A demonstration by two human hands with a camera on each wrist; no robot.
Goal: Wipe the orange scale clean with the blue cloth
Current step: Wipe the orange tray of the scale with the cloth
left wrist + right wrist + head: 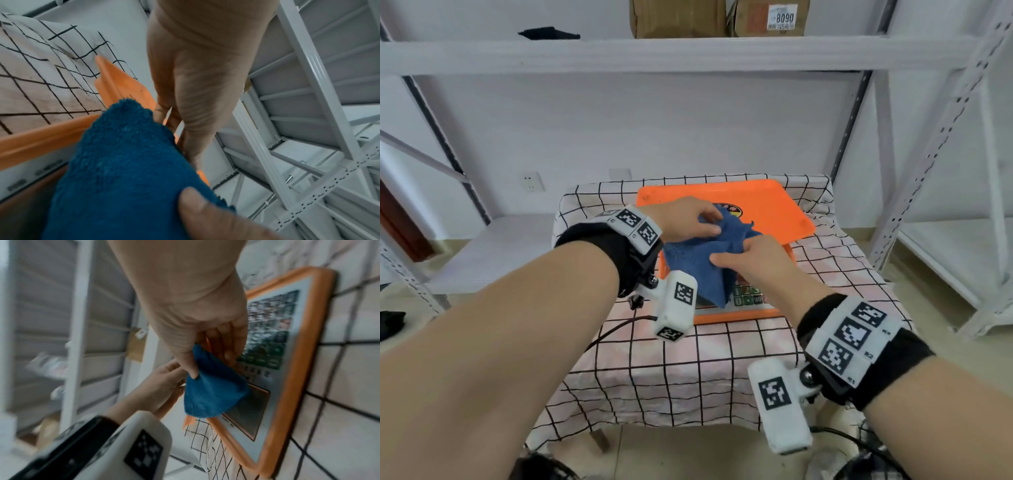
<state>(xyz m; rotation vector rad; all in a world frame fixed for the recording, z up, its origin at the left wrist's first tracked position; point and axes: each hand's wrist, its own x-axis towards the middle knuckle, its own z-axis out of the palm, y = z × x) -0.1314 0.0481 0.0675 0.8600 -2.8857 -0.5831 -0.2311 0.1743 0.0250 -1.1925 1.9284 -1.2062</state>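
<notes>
The orange scale (767,202) stands on the checked tablecloth, with its keypad (748,294) facing me. Both hands hold the blue cloth (698,263) bunched over the scale's front half, and its lower corner hangs over the display. My left hand (710,222) grips the cloth's far upper edge above the platform. My right hand (722,258) pinches the cloth near its middle. In the right wrist view the right hand (209,366) pinches the cloth (211,394) between thumb and fingers, in front of the scale's panel (298,369). In the left wrist view the left hand (170,116) reaches past the cloth (123,162) toward the platform (123,84).
The small table (688,370) is covered by a black-grid cloth. Grey metal shelving (928,137) stands on both sides and overhead, with cardboard boxes (678,17) on the top shelf. A black cable (613,334) trails from the left wrist device across the table.
</notes>
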